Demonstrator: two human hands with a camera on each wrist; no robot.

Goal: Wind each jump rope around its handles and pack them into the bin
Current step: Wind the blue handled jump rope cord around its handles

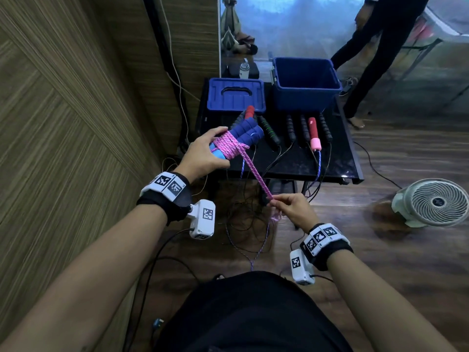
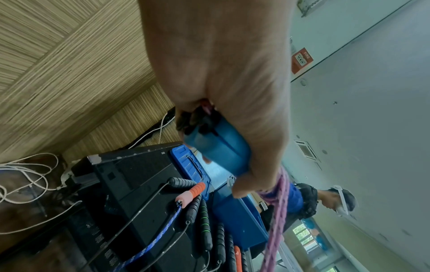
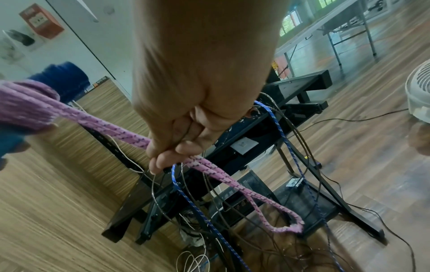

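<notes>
The left hand [image 1: 203, 153] clenches the rope-wound blue foam handles [image 1: 243, 134]; the right hand [image 1: 291, 208] pinches the taut pink braided rope [image 1: 256, 174].

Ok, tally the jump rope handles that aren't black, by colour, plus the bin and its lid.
Blue handles, held in the left hand: 2
Red handles, on the table: 2
Blue bin: 1
Blue lid: 1
Total: 6

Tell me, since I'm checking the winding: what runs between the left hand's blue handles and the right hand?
A doubled, taut stretch of pink rope spans from the blue handles in the left hand to the pinching right hand, clearest in the head view.
</notes>
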